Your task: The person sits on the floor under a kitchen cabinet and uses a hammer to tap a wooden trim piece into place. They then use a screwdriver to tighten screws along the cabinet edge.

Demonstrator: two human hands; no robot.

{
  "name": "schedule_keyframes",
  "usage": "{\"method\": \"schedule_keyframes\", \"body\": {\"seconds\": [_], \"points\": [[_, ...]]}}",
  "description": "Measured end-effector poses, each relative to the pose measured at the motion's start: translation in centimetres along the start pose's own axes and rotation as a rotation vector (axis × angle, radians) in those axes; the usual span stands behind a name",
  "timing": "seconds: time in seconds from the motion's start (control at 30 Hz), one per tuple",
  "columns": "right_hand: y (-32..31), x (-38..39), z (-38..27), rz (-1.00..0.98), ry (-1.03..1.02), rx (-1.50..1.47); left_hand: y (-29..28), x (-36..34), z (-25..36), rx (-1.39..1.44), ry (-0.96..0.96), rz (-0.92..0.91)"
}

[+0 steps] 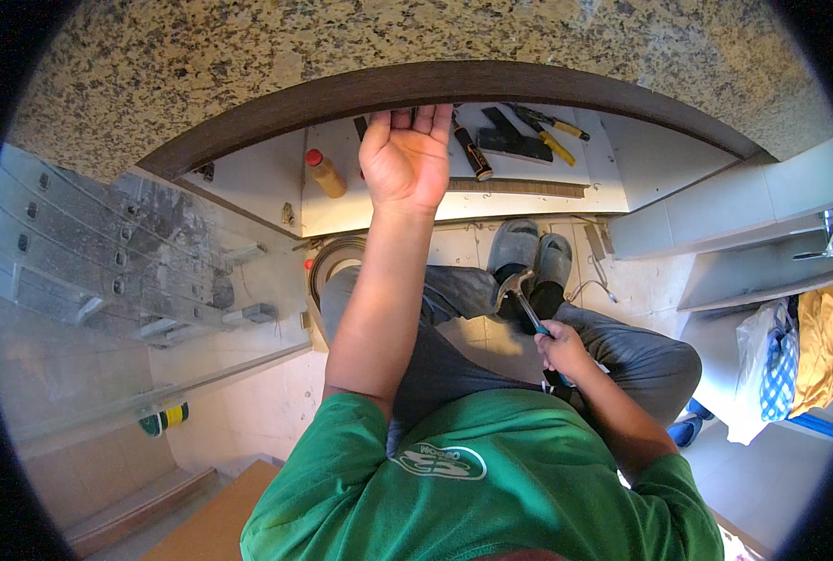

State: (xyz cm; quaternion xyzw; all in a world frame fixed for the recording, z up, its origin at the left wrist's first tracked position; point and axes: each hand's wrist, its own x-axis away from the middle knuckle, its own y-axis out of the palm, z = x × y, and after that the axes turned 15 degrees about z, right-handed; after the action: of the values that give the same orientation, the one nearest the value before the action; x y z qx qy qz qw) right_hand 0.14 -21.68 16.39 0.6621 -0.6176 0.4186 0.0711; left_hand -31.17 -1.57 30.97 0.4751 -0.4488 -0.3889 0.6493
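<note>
My left hand (pixel 407 161) is raised, palm toward me, at the dark brown edge strip (pixel 342 91) under the speckled stone countertop (pixel 416 37). Its fingers stretch up and their tips disappear behind the strip, so what they touch there is hidden. Down by my knee, my right hand (pixel 564 350) is closed around the handle of a claw hammer (pixel 525 301). The hammer's metal head points up and away, above my legs and near my slippers (pixel 516 245).
Inside the white cabinet lie a glue bottle with red cap (pixel 327 174), a black tube (pixel 473 155), a black block (pixel 515 145), yellow-handled tools (pixel 555 145) and a brown strip (pixel 515 189). A coil of edging (pixel 328 266) stands left of my legs. Bags (pixel 781 360) hang right.
</note>
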Motion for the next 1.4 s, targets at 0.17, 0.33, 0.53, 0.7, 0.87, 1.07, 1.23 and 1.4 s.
{"method": "schedule_keyframes", "body": {"seconds": [0.17,0.33,0.53,0.7,0.87,1.07,1.23,1.4], "points": [[-0.2,0.4,-0.5,-0.013,0.051,-0.015,0.2,0.2,0.1,-0.002,0.035,0.022],[-0.2,0.0,0.4,0.003,0.037,-0.054,0.0,0.3,0.0,0.018,0.061,-0.002],[-0.3,-0.3,0.9,0.001,0.011,-0.045,0.0,0.3,-0.3,0.018,0.068,0.017],[-0.2,-0.1,0.7,0.007,0.014,-0.07,-0.4,0.2,-0.5,0.062,0.019,-0.008],[-0.2,-0.4,1.2,0.013,0.049,-0.049,-1.1,-0.1,-0.2,0.07,-0.001,-0.168],[-0.3,-0.9,1.7,-0.012,0.034,-0.067,-1.9,-0.6,-0.6,0.082,0.007,-0.193],[-0.2,-0.6,1.4,0.005,0.089,-0.06,-1.5,-0.6,-0.6,0.13,-0.016,-0.26],[-0.1,-0.4,0.8,-0.005,0.042,-0.036,-0.9,0.6,-0.2,0.015,0.041,-0.21]]}}
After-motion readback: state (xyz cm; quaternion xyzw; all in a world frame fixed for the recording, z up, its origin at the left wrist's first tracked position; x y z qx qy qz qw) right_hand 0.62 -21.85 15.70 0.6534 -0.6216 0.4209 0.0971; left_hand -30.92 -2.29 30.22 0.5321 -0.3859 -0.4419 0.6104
